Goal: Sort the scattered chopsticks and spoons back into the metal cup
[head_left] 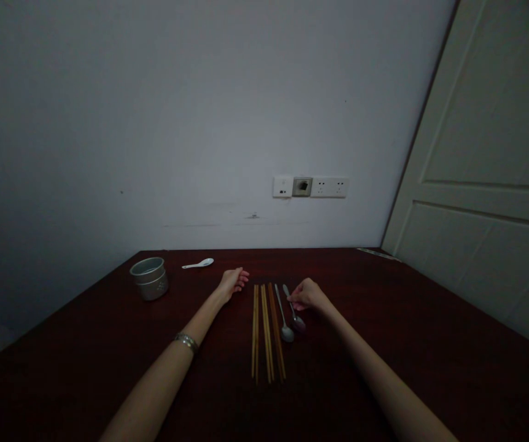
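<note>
Pinching the rightmost metal spoon, right of the chopsticks, is the right hand; left hand's just chilling left of them, fingers loosely curled.

Chopsticks lie left of two spoons; a cup stands farther left.

Home-like room; panelled door, wall sockets; chopsticks

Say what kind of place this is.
Probably a room in a home, perhaps where people eat: chopsticks and metal spoons on a dark table, with sockets on the wall behind.
</note>
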`<move>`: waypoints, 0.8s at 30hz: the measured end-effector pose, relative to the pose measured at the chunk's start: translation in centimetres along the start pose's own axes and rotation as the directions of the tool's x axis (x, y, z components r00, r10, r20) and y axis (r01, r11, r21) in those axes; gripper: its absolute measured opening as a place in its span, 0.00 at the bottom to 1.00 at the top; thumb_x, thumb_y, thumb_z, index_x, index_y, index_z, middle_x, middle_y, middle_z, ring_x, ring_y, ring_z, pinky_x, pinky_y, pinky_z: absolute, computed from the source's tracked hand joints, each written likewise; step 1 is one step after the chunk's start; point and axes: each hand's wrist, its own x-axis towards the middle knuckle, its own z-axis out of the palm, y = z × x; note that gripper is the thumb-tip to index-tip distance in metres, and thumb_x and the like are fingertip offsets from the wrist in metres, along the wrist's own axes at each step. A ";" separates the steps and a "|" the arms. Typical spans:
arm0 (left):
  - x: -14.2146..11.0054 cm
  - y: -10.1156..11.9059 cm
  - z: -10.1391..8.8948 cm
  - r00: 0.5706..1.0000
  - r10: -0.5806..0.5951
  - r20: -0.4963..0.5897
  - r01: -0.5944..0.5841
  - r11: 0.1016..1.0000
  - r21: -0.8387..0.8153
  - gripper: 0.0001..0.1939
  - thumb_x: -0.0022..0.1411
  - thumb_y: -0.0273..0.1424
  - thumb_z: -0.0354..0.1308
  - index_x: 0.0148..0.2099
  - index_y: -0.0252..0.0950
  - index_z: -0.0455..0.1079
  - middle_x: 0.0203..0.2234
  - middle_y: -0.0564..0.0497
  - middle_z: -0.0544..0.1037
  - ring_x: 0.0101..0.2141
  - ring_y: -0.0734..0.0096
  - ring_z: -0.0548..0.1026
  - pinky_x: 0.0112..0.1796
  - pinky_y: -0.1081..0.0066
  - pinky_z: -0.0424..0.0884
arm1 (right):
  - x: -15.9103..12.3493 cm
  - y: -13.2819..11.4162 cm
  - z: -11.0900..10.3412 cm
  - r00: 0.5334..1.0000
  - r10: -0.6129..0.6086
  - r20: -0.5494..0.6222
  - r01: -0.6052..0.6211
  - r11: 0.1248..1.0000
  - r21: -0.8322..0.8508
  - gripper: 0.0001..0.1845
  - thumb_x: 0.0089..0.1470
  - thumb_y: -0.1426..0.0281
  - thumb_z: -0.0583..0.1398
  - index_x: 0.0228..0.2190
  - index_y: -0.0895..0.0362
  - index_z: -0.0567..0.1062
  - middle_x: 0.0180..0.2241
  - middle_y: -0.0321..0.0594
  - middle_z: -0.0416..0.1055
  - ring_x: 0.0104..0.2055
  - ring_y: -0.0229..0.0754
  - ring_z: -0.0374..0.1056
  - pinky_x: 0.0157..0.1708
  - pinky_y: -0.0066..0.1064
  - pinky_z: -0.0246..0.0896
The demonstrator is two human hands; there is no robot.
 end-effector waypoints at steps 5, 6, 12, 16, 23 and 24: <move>0.0 -0.1 -0.1 1.000 0.003 0.015 -0.003 1.000 -0.002 0.15 0.57 0.36 0.48 0.30 0.30 0.68 0.18 0.54 0.68 0.15 0.83 0.62 0.18 0.80 0.54 | -0.4 -0.2 0.1 0.999 -0.027 -0.022 0.026 0.999 -0.020 0.10 0.39 0.75 0.63 0.12 0.60 0.70 0.10 0.35 0.67 0.15 0.35 0.65 0.16 0.22 0.62; 0.0 -0.1 -0.1 1.000 0.004 0.019 -0.004 1.000 -0.006 0.15 0.57 0.36 0.48 0.30 0.29 0.68 0.18 0.54 0.68 0.15 0.84 0.62 0.17 0.80 0.54 | -0.5 -0.2 0.2 0.999 -0.026 -0.026 0.025 1.000 -0.015 0.10 0.39 0.75 0.63 0.12 0.60 0.70 0.10 0.35 0.67 0.15 0.35 0.66 0.16 0.22 0.62; 0.0 -0.1 -0.1 1.000 0.013 0.028 -0.013 1.000 -0.015 0.14 0.57 0.35 0.48 0.30 0.29 0.68 0.18 0.54 0.69 0.15 0.84 0.62 0.17 0.80 0.54 | -1.0 -0.8 0.3 0.999 -0.008 -0.039 0.008 1.000 -0.013 0.11 0.38 0.75 0.65 0.12 0.60 0.70 0.11 0.35 0.67 0.15 0.35 0.66 0.17 0.23 0.63; 0.2 -0.2 -0.1 0.999 0.018 0.026 -0.018 1.000 -0.003 0.14 0.57 0.35 0.48 0.30 0.29 0.68 0.18 0.54 0.69 0.15 0.83 0.62 0.17 0.79 0.54 | -0.8 -0.7 0.4 0.999 -0.024 -0.039 0.023 0.999 -0.027 0.10 0.39 0.75 0.64 0.12 0.60 0.70 0.11 0.34 0.67 0.16 0.35 0.67 0.17 0.22 0.63; 0.4 -0.4 -0.2 0.999 0.029 0.023 -0.029 1.000 -0.006 0.14 0.57 0.34 0.48 0.29 0.29 0.68 0.17 0.53 0.69 0.14 0.83 0.62 0.17 0.79 0.54 | 0.1 0.0 0.4 1.000 -0.008 -0.016 0.008 1.000 -0.001 0.10 0.40 0.74 0.64 0.14 0.61 0.70 0.12 0.35 0.68 0.17 0.35 0.67 0.17 0.22 0.64; 0.4 -0.4 -0.2 0.999 0.032 0.027 -0.032 0.999 -0.011 0.14 0.57 0.34 0.48 0.29 0.29 0.69 0.17 0.53 0.69 0.14 0.83 0.62 0.17 0.79 0.54 | 0.1 0.0 0.5 1.000 0.002 -0.010 -0.002 1.000 0.013 0.10 0.40 0.73 0.64 0.14 0.61 0.70 0.12 0.35 0.68 0.17 0.35 0.67 0.18 0.22 0.64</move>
